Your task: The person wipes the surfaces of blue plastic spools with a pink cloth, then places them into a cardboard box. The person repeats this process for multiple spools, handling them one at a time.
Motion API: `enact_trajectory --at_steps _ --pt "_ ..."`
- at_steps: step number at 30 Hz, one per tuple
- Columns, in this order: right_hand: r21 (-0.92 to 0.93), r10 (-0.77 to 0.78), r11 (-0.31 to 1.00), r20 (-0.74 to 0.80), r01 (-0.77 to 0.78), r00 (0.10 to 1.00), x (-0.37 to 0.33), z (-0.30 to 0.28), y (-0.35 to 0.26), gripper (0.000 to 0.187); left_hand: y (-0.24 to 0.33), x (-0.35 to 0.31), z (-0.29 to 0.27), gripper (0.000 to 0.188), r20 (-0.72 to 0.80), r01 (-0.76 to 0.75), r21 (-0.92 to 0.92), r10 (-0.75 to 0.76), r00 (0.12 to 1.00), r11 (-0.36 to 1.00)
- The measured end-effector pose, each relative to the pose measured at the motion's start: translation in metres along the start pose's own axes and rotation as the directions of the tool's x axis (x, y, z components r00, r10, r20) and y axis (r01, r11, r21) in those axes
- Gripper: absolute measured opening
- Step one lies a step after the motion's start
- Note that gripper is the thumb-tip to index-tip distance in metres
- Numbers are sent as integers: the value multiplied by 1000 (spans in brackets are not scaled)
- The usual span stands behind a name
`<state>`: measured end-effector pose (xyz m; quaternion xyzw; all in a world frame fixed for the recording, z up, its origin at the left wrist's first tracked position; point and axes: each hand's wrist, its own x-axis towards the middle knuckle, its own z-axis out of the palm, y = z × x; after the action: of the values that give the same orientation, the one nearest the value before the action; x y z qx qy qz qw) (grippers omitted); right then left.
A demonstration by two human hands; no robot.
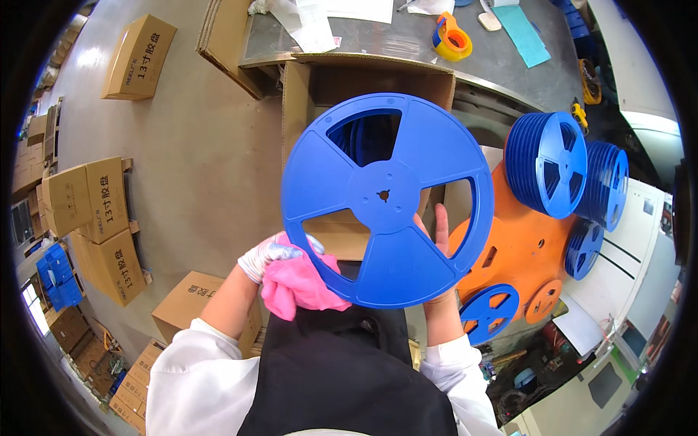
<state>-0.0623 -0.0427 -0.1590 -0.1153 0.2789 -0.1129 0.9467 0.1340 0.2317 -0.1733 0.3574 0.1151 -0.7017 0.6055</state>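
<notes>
In front of my chest is a large blue plastic reel (389, 192) with three cut-out windows and a small hub hole, its flat face turned up toward me. My left hand (267, 256), in a whitish glove, is closed around a crumpled pink cloth (299, 285) at the reel's lower left rim. My bare right hand (441, 231) supports the reel from behind on its right side; some fingers show through the right window and the rest is hidden. Beyond the reel stands an open cardboard box (297, 109), with more blue reels partly visible inside.
To the right, stacks of blue reels (563, 166) sit around an orange plate (476, 254). A metal table (392, 45) at the far side carries a tape dispenser (452, 40), papers and a teal sheet (522, 36). Closed cartons (109, 200) stand on the floor at left.
</notes>
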Motion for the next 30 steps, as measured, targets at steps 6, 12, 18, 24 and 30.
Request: enact_trajectory --at_steps 6,12,18,24,30 --pt "58 191 979 81 -196 978 11 44 14 104 34 12 12 42 128 167 201 -195 973 965" --pt "-137 69 988 -62 -77 996 -7 47 0 106 47 6 3 43 -256 -166 439 300 919 883" --pt "-357 -41 934 -105 1 994 -6 47 13 115 37 56 96 57 396 -26 874 681 616 -485" --pt "-251 -78 967 -134 42 988 -21 44 12 107 -15 70 154 56 385 -190 901 517 764 -390" --pt "-301 -120 952 -220 49 968 -17 66 11 106 -5 78 155 53 340 -113 899 510 790 -423"
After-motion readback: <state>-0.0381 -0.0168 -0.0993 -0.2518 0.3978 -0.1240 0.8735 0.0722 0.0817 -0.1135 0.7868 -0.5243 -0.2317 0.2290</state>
